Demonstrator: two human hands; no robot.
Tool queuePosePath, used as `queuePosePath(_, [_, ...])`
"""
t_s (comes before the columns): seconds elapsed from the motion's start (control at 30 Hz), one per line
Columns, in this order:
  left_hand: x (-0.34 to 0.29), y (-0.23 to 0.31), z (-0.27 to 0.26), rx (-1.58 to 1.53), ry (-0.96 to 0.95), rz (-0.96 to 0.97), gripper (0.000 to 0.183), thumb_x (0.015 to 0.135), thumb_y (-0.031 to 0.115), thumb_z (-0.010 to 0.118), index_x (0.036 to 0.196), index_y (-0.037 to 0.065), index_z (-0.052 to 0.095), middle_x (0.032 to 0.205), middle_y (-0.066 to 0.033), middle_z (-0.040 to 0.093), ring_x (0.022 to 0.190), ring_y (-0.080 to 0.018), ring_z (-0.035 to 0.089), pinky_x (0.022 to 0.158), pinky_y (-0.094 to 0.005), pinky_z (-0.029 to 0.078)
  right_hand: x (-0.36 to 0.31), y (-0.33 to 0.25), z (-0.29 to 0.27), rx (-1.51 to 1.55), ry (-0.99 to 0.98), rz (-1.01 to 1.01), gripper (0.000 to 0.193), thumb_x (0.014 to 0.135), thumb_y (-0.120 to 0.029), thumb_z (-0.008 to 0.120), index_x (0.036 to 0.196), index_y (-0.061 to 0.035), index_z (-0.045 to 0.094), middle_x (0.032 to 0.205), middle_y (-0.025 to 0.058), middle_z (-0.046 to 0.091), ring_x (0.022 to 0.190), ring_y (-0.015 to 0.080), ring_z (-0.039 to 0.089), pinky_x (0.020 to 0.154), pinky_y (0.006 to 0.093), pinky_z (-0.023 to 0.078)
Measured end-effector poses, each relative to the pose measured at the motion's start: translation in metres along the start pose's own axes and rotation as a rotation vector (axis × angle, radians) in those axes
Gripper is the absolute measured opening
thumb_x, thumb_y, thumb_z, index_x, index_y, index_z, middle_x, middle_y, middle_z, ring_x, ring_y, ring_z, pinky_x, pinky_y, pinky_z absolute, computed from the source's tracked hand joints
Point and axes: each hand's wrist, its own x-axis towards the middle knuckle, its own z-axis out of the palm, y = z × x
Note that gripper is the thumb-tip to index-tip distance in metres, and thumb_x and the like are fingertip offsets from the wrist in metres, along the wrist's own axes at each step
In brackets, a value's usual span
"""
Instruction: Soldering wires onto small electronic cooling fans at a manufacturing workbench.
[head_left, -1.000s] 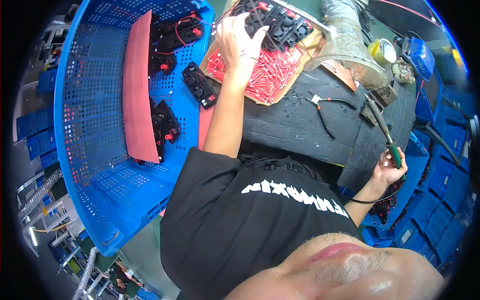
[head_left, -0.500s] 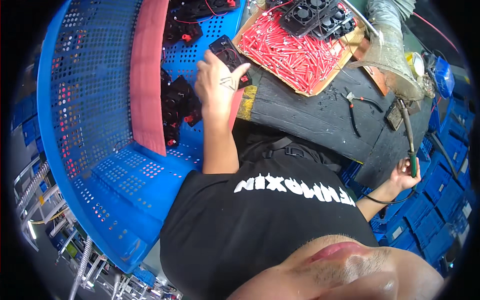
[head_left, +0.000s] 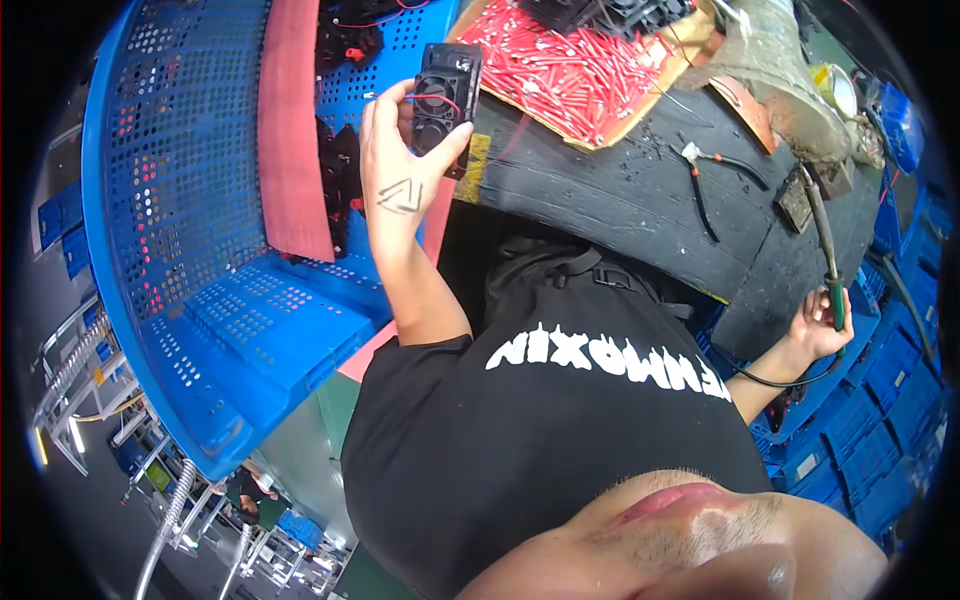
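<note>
My left hand (head_left: 395,185) is closed round a black double-fan unit (head_left: 438,98), thumb on one side and fingers on the other. A thin red wire curves across the fans. The unit is held just above the near left edge of the dark workbench (head_left: 590,205), beside a blue perforated crate (head_left: 240,345). My right hand (head_left: 822,328) grips the green handle of a soldering iron (head_left: 836,292) at the bench's right end. The iron's metal shaft points away from me toward a small block, and its black cord hangs below my hand.
Cutting pliers (head_left: 704,165) lie spread on the bench. Behind them stands a cardboard tray (head_left: 655,97) of red wire pieces, with more black fans (head_left: 610,15) on it. A fume duct's hood (head_left: 795,110) stands far right. A pink strip (head_left: 292,130) and several fan units are in the crate.
My left hand has lifted the fan unit and drawn it nearer, more upright. My right hand keeps hold of the soldering iron. The whole view has shifted a little.
</note>
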Motion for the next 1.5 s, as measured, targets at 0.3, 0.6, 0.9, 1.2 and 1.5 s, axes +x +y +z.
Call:
queuePosePath(0.3, [-0.017, 0.066, 0.092, -0.529, -0.249, -0.220, 0.067, 0.074, 0.028, 0.092, 0.117, -0.006, 0.054, 0.095, -0.0107, 0.071, 0.084, -0.0184, 0.069, 0.079, -0.0322, 0.056, 0.014, 0.005, -0.025, 0.133, -0.175, 0.090, 0.050, 0.092, -0.029, 0.044, 0.110, 0.0096, 0.070, 0.086, 0.0271, 0.067, 0.051, 0.0173, 0.048, 0.047, 0.0260, 0.034])
queuePosePath(0.6, [-0.011, 0.071, 0.124, 0.254, -0.005, -0.153, 0.064, 0.076, 0.054, 0.085, 0.101, -0.002, 0.064, 0.079, -0.0143, 0.071, 0.069, -0.0319, 0.070, 0.068, -0.0393, 0.055, 0.001, 0.017, -0.025, 0.199, -0.205, 0.130, 0.049, 0.094, -0.029, 0.042, 0.110, 0.0066, 0.072, 0.100, 0.0372, 0.069, 0.050, 0.0190, 0.051, 0.046, 0.0255, 0.038])
queuePosePath(0.9, [0.002, 0.091, 0.073, 0.357, -0.359, 0.785, 0.026, 0.077, 0.009, 0.071, 0.103, 0.015, 0.070, 0.118, -0.0073, 0.064, 0.111, -0.0299, 0.061, 0.092, -0.0406, 0.050, -0.006, 0.030, -0.017, 0.211, -0.150, 0.097, 0.049, 0.093, -0.030, 0.043, 0.109, 0.0052, 0.073, 0.100, 0.0361, 0.069, 0.052, 0.0197, 0.051, 0.047, 0.0255, 0.037])
queuePosePath(1.2, [0.000, 0.073, 0.096, 0.555, -0.526, 0.898, 0.050, 0.082, 0.004, 0.060, 0.122, 0.033, 0.069, 0.140, -0.0020, 0.054, 0.136, -0.0302, 0.045, 0.118, -0.0529, 0.029, -0.008, 0.032, 0.002, 0.226, -0.181, 0.087, 0.050, 0.092, -0.029, 0.042, 0.108, 0.0065, 0.073, 0.096, 0.0343, 0.069, 0.056, 0.0190, 0.051, 0.048, 0.0250, 0.036])
queuePosePath(1.5, [0.026, 0.066, 0.102, 0.484, -0.531, 0.973, 0.048, 0.077, 0.011, 0.070, 0.123, 0.025, 0.070, 0.120, -0.0009, 0.060, 0.119, -0.0284, 0.052, 0.105, -0.0447, 0.042, -0.015, 0.034, 0.001, 0.268, -0.179, 0.085, 0.049, 0.092, -0.027, 0.043, 0.109, 0.0074, 0.073, 0.096, 0.0345, 0.069, 0.055, 0.0190, 0.051, 0.048, 0.0250, 0.036])
